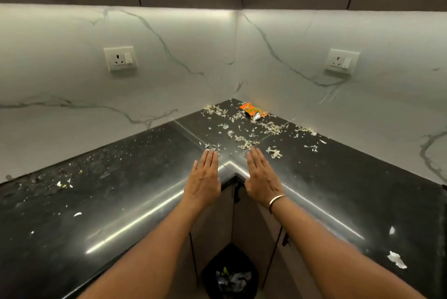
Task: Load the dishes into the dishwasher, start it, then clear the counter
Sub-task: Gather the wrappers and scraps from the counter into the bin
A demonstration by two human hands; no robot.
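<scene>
A black L-shaped counter [121, 189] fills the corner. Pale peel scraps [244, 137] lie scattered over its inner corner, with an orange snack wrapper [254, 111] near the back wall. My left hand [204, 177] and my right hand [262, 176] are stretched out flat, side by side, fingers straight and together, palms down over the counter's front corner. Their fingertips reach the nearest scraps. Neither hand holds anything. No dishes or dishwasher are in view.
A black-lined bin [231, 274] with rubbish stands on the floor below the corner. White paper bits [396, 260] lie at the right counter edge, small crumbs [64, 185] at the left. Two wall sockets [120, 58] [341, 61] sit on the marble backsplash.
</scene>
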